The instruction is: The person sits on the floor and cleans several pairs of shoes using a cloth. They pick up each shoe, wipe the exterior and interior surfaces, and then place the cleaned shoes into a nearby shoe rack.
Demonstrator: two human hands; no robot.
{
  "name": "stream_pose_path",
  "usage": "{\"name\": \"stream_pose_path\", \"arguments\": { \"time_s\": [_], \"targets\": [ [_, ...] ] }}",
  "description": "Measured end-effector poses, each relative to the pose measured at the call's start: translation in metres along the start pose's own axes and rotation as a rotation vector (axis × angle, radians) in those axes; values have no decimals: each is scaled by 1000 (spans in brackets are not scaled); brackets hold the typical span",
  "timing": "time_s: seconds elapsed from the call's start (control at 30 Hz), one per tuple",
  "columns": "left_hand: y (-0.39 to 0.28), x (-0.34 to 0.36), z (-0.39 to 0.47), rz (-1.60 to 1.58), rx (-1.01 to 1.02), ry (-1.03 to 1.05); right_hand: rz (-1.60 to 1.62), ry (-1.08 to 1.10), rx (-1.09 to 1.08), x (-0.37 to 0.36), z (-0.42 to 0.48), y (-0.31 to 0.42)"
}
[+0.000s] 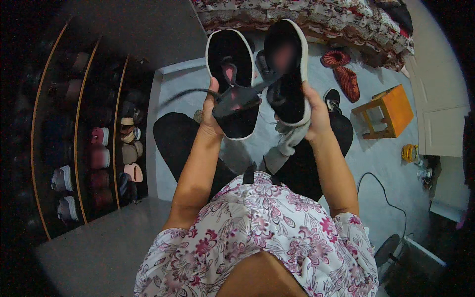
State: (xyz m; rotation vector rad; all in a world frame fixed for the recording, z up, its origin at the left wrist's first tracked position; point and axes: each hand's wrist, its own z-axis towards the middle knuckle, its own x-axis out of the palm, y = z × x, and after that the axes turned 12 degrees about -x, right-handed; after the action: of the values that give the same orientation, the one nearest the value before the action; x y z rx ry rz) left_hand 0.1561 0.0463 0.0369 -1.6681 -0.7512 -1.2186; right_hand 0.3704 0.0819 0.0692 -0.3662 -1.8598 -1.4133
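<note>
My left hand (212,115) grips the side of a black sandal (237,126) with a white-edged sole. Its insole faces me, and dark straps with pink undersides lie across it, one long strap trailing out to the left. In my right hand (318,113) is the matching black sandal (289,100), held upright by its outer edge beside the first. A grey cloth (291,138) hangs beneath that sandal's heel, against my right hand; how the fingers hold it is hidden. Both sandals are raised above the floor, in front of my knees.
On the left stands a dark shoe rack (78,148) with several pairs of shoes. Red patterned slippers (347,83), a small orange wooden stool (399,111) and a black shoe (332,98) are on the floor to the right. A dark cable (387,200) curves across the floor. A floral bedspread (308,18) hangs ahead.
</note>
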Motion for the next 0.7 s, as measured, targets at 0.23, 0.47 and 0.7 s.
{"name": "stream_pose_path", "arguments": {
  "time_s": [0.23,0.47,0.7],
  "targets": [
    [6,-18,-2,317,78,-204,-310,-125,-96,-5,0,-27],
    [21,8,4,636,304,-317,-689,25,-204,2,-6,-28],
    [34,20,2,963,284,-357,-1032,-43,-278,-1,-3,-37]
  ]
}}
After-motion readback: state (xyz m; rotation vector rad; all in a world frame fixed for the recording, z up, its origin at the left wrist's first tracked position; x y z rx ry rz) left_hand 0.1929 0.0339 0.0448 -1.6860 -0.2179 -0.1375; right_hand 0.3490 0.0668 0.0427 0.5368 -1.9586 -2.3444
